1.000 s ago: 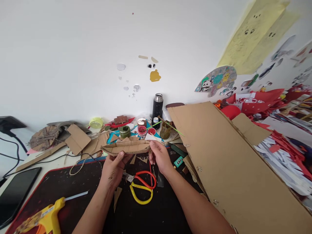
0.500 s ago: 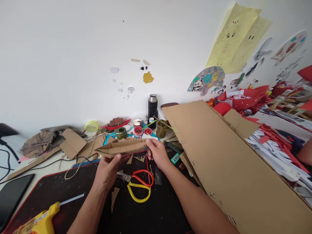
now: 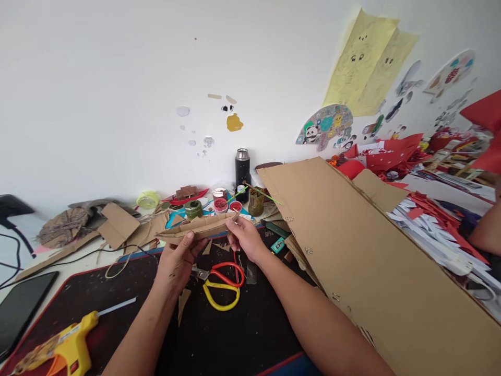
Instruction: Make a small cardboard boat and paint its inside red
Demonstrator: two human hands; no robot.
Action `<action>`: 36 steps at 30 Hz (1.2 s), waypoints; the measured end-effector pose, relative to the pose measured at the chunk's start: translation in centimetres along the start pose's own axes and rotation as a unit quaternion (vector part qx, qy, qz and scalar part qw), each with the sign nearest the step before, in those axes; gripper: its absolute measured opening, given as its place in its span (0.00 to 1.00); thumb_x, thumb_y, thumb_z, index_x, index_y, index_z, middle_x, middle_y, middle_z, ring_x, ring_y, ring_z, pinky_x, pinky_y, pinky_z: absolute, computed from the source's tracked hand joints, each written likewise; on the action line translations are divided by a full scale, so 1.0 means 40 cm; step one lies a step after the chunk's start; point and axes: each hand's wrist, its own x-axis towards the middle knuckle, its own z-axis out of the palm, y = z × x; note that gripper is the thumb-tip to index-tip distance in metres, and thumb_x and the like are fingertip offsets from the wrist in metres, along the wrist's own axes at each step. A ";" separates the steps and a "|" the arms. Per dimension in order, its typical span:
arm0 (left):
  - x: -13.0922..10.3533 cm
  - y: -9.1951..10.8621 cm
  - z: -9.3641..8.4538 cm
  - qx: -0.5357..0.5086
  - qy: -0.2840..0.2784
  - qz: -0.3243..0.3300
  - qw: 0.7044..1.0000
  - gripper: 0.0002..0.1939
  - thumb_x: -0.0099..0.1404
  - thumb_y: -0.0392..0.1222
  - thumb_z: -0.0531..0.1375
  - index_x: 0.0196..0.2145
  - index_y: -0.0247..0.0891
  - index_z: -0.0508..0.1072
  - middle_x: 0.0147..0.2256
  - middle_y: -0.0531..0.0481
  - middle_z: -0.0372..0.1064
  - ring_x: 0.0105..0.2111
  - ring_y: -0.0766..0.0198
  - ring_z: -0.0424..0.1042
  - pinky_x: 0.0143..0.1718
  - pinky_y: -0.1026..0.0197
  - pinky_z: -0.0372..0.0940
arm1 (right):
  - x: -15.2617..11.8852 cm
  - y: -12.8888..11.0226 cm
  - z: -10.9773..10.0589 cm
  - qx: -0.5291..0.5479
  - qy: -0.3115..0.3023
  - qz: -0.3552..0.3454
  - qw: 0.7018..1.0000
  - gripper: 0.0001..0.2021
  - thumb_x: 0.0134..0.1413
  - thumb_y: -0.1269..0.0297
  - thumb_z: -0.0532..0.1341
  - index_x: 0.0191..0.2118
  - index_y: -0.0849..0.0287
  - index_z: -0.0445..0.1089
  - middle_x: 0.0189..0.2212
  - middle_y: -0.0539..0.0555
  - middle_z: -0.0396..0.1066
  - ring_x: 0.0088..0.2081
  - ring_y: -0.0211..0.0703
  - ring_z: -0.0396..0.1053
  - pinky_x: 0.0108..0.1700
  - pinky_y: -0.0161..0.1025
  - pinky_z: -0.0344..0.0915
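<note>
Between my hands, above the black mat [image 3: 219,339], is a small boat-shaped cardboard piece [image 3: 203,228] with folded-up sides and pointed ends. My left hand [image 3: 180,261] grips it from below near its left end, thumb along the near side. Fingers of my right hand [image 3: 245,237] pinch its right end; the fingertips are partly hidden. Scissors [image 3: 222,284] with one red and one yellow handle lie on the mat beneath, their blades partly covered by my left hand. Cardboard scraps [image 3: 183,305] lie around them.
A yellow glue gun [image 3: 74,339] with a glue stick lies at left, beside a black phone [image 3: 25,300]. Paint jars [image 3: 193,209] and a black thermos [image 3: 242,172] stand behind. A large cardboard sheet [image 3: 352,250] leans across the right. Another person's arm [image 3: 487,230] shows at far right.
The cardboard boat has tilted so its near side shows more and its inside less, with its right end raised. Both hands keep their hold. The view has shifted slightly.
</note>
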 end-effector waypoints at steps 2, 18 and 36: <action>-0.001 -0.002 0.002 -0.001 -0.005 0.000 1.000 0.32 0.53 0.46 0.82 0.53 0.44 0.78 0.47 0.47 0.82 0.43 0.55 0.83 0.50 0.49 0.81 | 0.000 0.000 -0.001 -0.004 0.007 -0.003 1.000 0.31 0.53 0.31 0.69 0.44 0.57 0.70 0.15 0.40 0.64 0.13 0.34 0.59 0.16 0.30 0.49; 0.005 -0.005 -0.004 -0.016 -0.002 -0.003 1.000 0.31 0.50 0.45 0.82 0.49 0.45 0.78 0.46 0.48 0.83 0.43 0.56 0.83 0.48 0.50 0.81 | 0.002 0.000 -0.002 0.010 0.013 -0.003 1.000 0.30 0.51 0.32 0.71 0.41 0.56 0.71 0.13 0.37 0.59 0.13 0.33 0.56 0.17 0.31 0.49; -0.001 -0.004 0.001 -0.027 -0.023 0.000 0.999 0.29 0.54 0.45 0.81 0.51 0.48 0.78 0.46 0.49 0.83 0.45 0.55 0.83 0.50 0.51 0.80 | -0.003 0.002 0.003 0.027 -0.021 0.013 0.999 0.32 0.49 0.30 0.72 0.40 0.55 0.67 0.15 0.38 0.60 0.14 0.33 0.56 0.17 0.32 0.46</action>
